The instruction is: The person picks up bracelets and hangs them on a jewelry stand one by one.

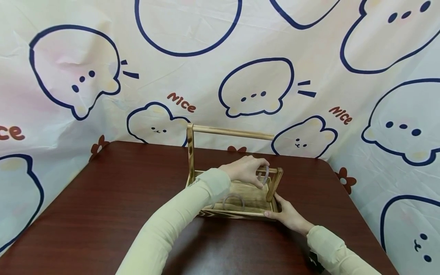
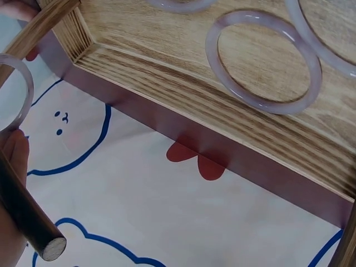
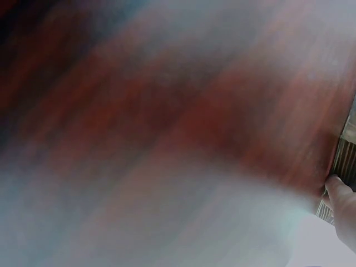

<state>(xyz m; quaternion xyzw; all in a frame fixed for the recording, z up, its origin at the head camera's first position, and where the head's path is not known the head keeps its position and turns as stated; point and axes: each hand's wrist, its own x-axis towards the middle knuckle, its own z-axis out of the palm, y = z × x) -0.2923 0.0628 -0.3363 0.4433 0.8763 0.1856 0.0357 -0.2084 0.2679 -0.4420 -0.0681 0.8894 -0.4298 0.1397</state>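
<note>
A wooden tray (image 1: 256, 200) with an upright post at each end stands on the table. My left hand (image 1: 245, 170) pinches a pale lavender bangle (image 1: 266, 175) beside the tray's right post (image 1: 275, 183). In the left wrist view this bangle overlaps a wooden bar (image 2: 39, 28); whether it is threaded over it, I cannot tell. Several more lavender bangles (image 2: 264, 108) lie on the tray's floor. My right hand (image 1: 292, 217) grips the tray's right end, thumb on the front rim. The right wrist view shows only part of that hand (image 3: 342, 206).
From the tall left post (image 1: 190, 152) a round rod (image 1: 233, 132) reaches rightward above my left hand; its free end (image 2: 54, 249) shows in the left wrist view. Dark red-brown table (image 1: 137, 202) surrounds the tray. A printed cloth (image 1: 203, 84) hangs behind and at both sides.
</note>
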